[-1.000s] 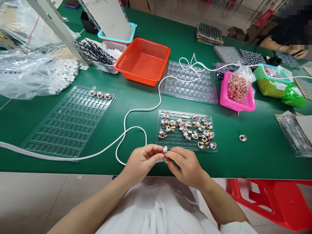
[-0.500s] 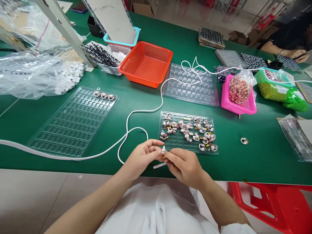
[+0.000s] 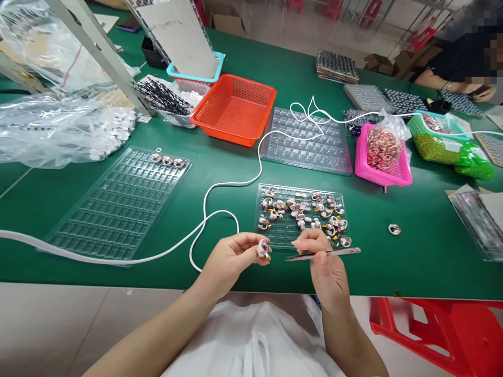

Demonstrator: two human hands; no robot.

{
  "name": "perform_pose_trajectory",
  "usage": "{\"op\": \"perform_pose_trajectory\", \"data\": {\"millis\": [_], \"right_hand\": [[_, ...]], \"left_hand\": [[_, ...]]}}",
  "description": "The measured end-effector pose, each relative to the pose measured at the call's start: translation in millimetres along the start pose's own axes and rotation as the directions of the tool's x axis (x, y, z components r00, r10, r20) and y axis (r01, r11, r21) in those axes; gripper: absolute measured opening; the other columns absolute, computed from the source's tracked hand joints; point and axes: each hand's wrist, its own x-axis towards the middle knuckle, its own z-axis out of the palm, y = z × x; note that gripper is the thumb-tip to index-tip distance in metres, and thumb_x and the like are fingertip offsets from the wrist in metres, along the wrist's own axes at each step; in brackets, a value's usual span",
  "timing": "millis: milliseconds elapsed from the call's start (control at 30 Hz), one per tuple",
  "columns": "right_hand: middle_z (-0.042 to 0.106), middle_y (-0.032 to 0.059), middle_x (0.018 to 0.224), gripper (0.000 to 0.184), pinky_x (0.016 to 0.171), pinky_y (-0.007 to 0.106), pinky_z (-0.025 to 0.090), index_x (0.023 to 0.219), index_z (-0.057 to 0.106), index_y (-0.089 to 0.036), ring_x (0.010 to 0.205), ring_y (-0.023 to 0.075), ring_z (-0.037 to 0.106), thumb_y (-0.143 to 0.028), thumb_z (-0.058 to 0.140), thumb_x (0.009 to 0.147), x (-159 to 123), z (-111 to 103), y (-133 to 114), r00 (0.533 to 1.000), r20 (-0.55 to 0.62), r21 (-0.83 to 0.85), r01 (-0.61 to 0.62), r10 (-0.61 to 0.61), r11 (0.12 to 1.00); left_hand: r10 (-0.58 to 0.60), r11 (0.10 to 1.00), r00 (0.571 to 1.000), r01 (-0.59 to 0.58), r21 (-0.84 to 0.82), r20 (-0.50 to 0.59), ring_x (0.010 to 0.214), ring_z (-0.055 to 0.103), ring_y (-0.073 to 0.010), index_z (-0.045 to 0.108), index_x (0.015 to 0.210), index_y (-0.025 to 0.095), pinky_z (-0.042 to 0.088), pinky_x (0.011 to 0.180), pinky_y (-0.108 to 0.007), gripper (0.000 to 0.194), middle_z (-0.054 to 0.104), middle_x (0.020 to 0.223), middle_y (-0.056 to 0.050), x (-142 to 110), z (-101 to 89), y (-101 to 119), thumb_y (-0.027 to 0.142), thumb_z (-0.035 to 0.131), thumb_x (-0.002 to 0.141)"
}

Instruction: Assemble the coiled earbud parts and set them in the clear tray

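The left hand (image 3: 231, 259) is closed to a pinch: thumb and fingertips grip a small silver-white part (image 3: 263, 249), which projects from the fingertips toward the right hand. The right hand (image 3: 328, 272) is partly curled, with its thumb pressing a slim metal tool (image 3: 334, 253) against the fingers. The tool lies crosswise, one end directed at the left hand and the other extending past the right hand. The two hands are apart.

Directly beyond the hands is a clear compartment tray (image 3: 281, 238) holding many similar parts (image 3: 301, 209); the right hand covers a section of its near edge in this view. One loose part (image 3: 394, 229) lies on the table to the right of the right hand.

A white cable (image 3: 220, 184) loops beyond the left hand and runs between it and a second clear tray (image 3: 106, 209) to the left. Three rounded parts (image 3: 167, 160) sit at that tray's far end. Farther beyond the hands stands an orange-red basket (image 3: 243, 118); a pink basket (image 3: 387, 175) stands beyond the right hand, to its right.
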Motion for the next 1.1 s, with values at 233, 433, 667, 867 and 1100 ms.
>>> {"op": "perform_pose_trajectory", "data": {"millis": [233,433,667,867,1100], "right_hand": [[0.059,0.007,0.088,0.03,0.065,0.038,0.057,0.109,0.07,-0.026,0.078,0.0214,0.064,-0.038,0.043,0.104,-6.8,-6.1,-0.4,1.0,0.0,0.109,-0.031,0.031,0.994],[0.063,0.0077,0.105,0.02,0.074,0.043,0.066,0.111,0.069,-0.031,0.094,0.0236,0.069,-0.021,0.061,0.096,-14.8,8.1,-1.9,0.998,-0.05,0.151,0.036,-0.028,0.988],[0.07,0.0079,0.109,0.033,0.083,0.045,0.065,0.118,0.067,-0.032,0.1,0.0246,0.069,-0.01,0.061,0.094,-20.5,14.1,1.4,0.995,-0.03,-0.02,0.1,-0.1,0.995],[0.07,0.0074,0.11,0.035,0.082,0.043,0.065,0.118,0.067,-0.031,0.102,0.0244,0.069,-0.008,0.062,0.093,-19.4,15.2,3.7,0.991,-0.03,-0.027,0.132,-0.133,0.991],[0.069,0.0064,0.111,0.04,0.082,0.038,0.063,0.119,0.067,-0.029,0.103,0.022,0.067,-0.002,0.061,0.09,-18.1,17.2,5.9,0.985,-0.024,-0.053,0.168,-0.169,0.984]], "left_hand": [[0.039,0.998,0.999,-0.04,-0.055,-0.015,0.07,0.07,-0.0147,0.075,0.088,0.016,0.059,0.07,-0.025,0.013,0.073,0.08,-0.002,4.0,2.8,-1.8,0.027,0.076,0.081],[0.079,0.987,0.997,-0.082,-0.135,-0.027,0.069,0.069,-0.0116,0.073,0.096,0.019,0.059,0.069,-0.022,0.014,0.071,0.08,0.002,6.7,5.5,-5.5,0.024,0.075,0.083],[0.1,0.99,0.994,-0.104,-0.098,-0.045,0.069,0.071,-0.0109,0.077,0.104,0.02,0.057,0.07,-0.019,0.019,0.073,0.085,0.0,5.4,5.6,-7.2,0.026,0.072,0.087],[0.096,0.988,0.994,-0.102,-0.119,-0.055,0.07,0.072,-0.0122,0.077,0.103,0.02,0.058,0.07,-0.02,0.019,0.075,0.085,-0.001,4.4,7.0,-7.0,0.027,0.074,0.085],[0.091,0.989,0.994,-0.098,-0.115,-0.064,0.071,0.072,-0.0129,0.076,0.103,0.019,0.058,0.071,-0.02,0.02,0.076,0.085,-0.001,3.7,6.8,-8.7,0.027,0.075,0.084]]}}
